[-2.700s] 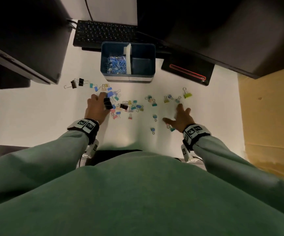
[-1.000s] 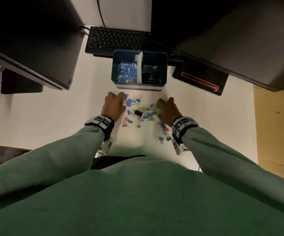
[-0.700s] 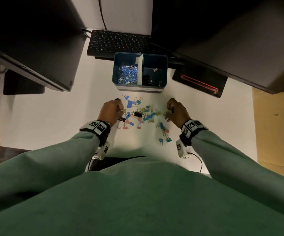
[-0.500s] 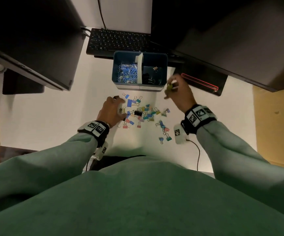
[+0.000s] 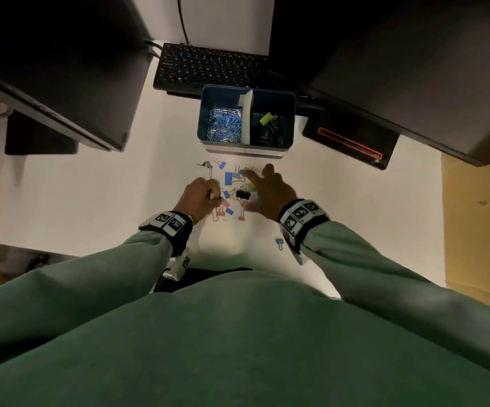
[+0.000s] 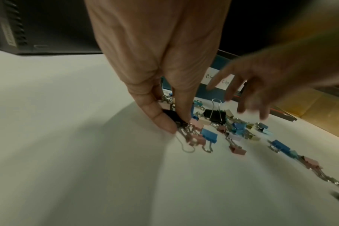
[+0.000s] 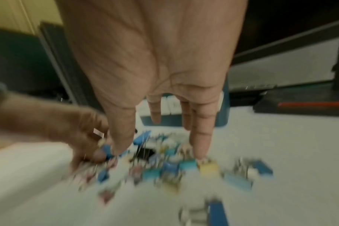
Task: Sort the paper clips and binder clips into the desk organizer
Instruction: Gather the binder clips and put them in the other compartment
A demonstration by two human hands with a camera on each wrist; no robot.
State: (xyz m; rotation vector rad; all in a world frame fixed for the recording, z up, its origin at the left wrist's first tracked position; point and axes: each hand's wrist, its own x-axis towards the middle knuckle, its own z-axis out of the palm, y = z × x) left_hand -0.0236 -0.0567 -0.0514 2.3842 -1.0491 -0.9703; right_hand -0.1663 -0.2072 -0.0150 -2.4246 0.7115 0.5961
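The blue desk organizer (image 5: 288,98) stands mid-desk; paper clips (image 5: 225,124) fill its left compartment, and binder clips, one yellow-green (image 5: 266,118), lie in the right one. Coloured binder clips (image 5: 232,177) are piled on the white desk in front of it. At the pile's left edge my left hand (image 5: 213,196) pinches a small black binder clip (image 6: 172,117) between thumb and finger. Over the right of the pile hovers my right hand (image 5: 257,186), fingers spread and holding nothing; it is blurred in the right wrist view (image 7: 159,151). A larger black binder clip (image 6: 214,115) lies between the hands.
A black keyboard (image 5: 208,69) lies just behind the organizer, between dark monitors at left (image 5: 61,69) and right (image 5: 399,69). A black device with a red line (image 5: 349,139) sits right of the organizer. One blue clip (image 5: 279,243) lies by my right wrist. Cardboard (image 5: 478,215) borders the desk's right side.
My right hand carried a yellow-green clip to the organizer's right compartment, let it go there, and came back open over the pile. My left hand stayed at the pile's left edge.
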